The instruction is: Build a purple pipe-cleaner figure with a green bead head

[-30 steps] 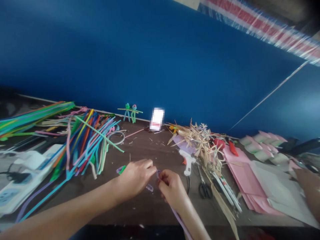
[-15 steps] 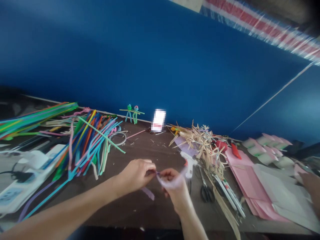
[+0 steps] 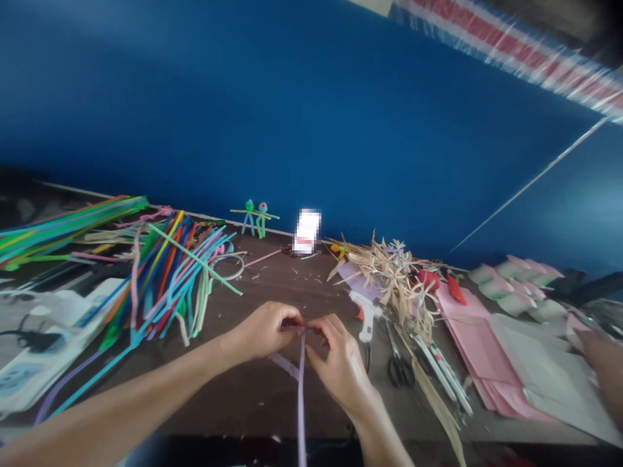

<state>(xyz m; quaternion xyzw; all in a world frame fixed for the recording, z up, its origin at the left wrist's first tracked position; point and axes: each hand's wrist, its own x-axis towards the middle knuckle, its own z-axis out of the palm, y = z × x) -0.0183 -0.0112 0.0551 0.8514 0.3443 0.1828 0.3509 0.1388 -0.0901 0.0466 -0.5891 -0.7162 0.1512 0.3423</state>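
Observation:
Near the middle of the dark table, my left hand [image 3: 270, 329] and my right hand [image 3: 338, 357] meet fingertip to fingertip. Both pinch a thin purple strip [image 3: 301, 395] at its upper end. The strip hangs straight down between my hands, past the table's front edge. A second piece of purple strip [image 3: 285, 365] slants just below my left hand. What the fingertips do to the small pinched part is too small to make out.
Coloured pipe cleaners [image 3: 165, 279] and a white power strip [image 3: 29, 376] lie left. Right are a glue gun [image 3: 366, 314], scissors [image 3: 400, 371], dried strips [image 3: 389, 272] and pink sheets [image 3: 470, 344]. A phone [image 3: 307, 231] stands behind; another person's hand [image 3: 603, 363] is far right.
The purple strip, which curved over my right hand, now hangs down between my hands. My right hand has turned and its fingers now point toward my left fingertips.

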